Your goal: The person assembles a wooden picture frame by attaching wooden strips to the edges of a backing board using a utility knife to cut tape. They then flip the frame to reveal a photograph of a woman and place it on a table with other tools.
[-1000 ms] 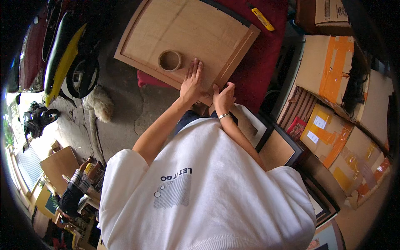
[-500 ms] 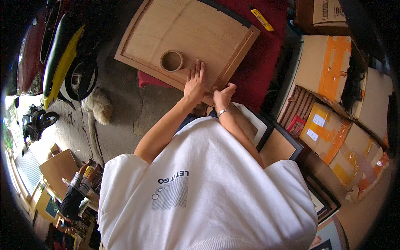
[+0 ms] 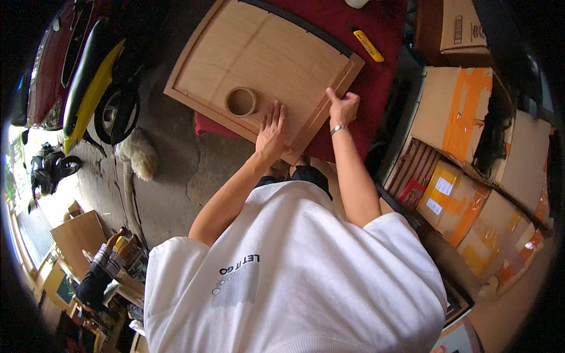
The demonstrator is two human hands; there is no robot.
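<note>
A wooden picture frame (image 3: 183,94) with a thin wooden backing panel (image 3: 276,50) lies on a red cloth-covered table. My left hand (image 3: 272,132) rests flat on the panel near its lower corner, fingers stretched out. Beside those fingers stands a roll of brown tape (image 3: 253,106), lying on its side face with its hole upward. My right hand (image 3: 343,110) is at the frame's right edge, thumb on top and the other fingers curled at the outer side. Black tape (image 3: 306,25) runs along the far edge. A yellow box cutter (image 3: 369,46) lies on the cloth.
Cardboard boxes (image 3: 450,112) with orange tape are stacked on the right. Dark-framed pictures (image 3: 456,303) lean at the lower right. Motorcycles (image 3: 115,112) and a fluffy pale thing (image 3: 138,156) are on the left, by the concrete floor (image 3: 194,170).
My right hand has moved from the frame's lower corner up along its right edge. The left hand stays flat on the panel. The view has shifted slightly.
</note>
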